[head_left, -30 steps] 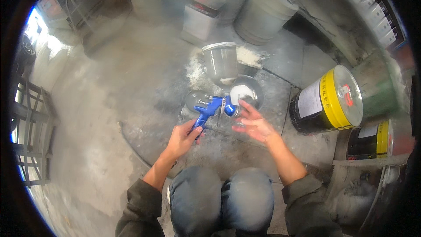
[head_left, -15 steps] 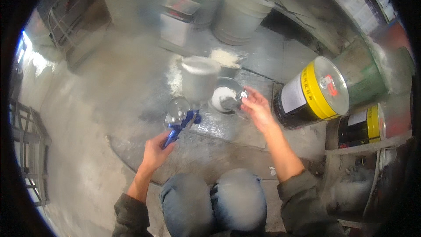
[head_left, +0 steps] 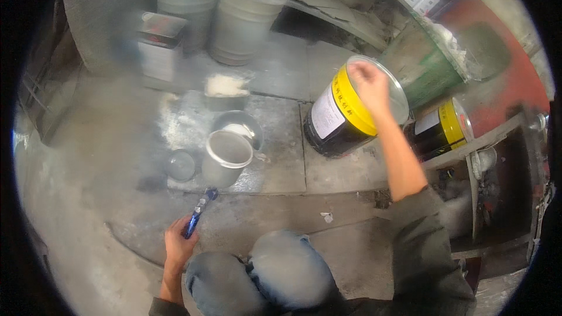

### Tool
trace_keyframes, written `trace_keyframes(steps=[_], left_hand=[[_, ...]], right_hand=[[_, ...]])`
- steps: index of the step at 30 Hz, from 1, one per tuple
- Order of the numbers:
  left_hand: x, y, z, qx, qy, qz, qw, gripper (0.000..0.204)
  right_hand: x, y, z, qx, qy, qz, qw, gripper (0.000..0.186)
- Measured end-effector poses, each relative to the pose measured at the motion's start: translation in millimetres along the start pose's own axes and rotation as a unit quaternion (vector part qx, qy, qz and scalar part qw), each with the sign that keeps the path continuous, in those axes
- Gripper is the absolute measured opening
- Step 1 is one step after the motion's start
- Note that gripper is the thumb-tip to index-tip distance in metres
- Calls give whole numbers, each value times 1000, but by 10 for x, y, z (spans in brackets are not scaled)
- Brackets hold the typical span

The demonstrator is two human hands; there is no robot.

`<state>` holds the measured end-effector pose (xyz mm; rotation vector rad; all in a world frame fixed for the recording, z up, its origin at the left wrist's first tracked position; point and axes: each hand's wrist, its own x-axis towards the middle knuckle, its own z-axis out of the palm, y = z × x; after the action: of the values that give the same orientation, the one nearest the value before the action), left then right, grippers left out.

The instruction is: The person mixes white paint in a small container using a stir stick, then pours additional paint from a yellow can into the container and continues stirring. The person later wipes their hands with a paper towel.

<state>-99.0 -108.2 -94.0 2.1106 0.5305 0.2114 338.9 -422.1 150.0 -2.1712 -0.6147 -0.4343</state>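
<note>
Left hand (head_left: pixel 180 242): clamped round the blue spray gun (head_left: pixel 201 208), head by the near edge of the slab (head_left: pixel 281 158) | Right hand (head_left: pixel 370 85): over the drum (head_left: pixel 342 126), hold I cannot tell | Hazard: a forward left swing could topple the cup (head_left: pixel 219 172).

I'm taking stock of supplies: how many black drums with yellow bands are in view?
2. One black drum sits beneath the right hand; the second drum is farther right. Others may be hidden.
</note>
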Motion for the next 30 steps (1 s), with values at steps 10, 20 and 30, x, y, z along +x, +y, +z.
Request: trace_keyframes(steps=[10,20,30], left_hand=[[-354,-414,192,-146,-44,-7,988,43],[-518,-236,245,-43,-41,37,998,36],[-1024,-845,528,-135,-149,-60,978,33]], right_hand=[[608,1393,-925,-261,-119,212,934,41],[26,176,-761,198,-114,410,883,24],[-1594,-976,-204,352,-234,458,782,29]])
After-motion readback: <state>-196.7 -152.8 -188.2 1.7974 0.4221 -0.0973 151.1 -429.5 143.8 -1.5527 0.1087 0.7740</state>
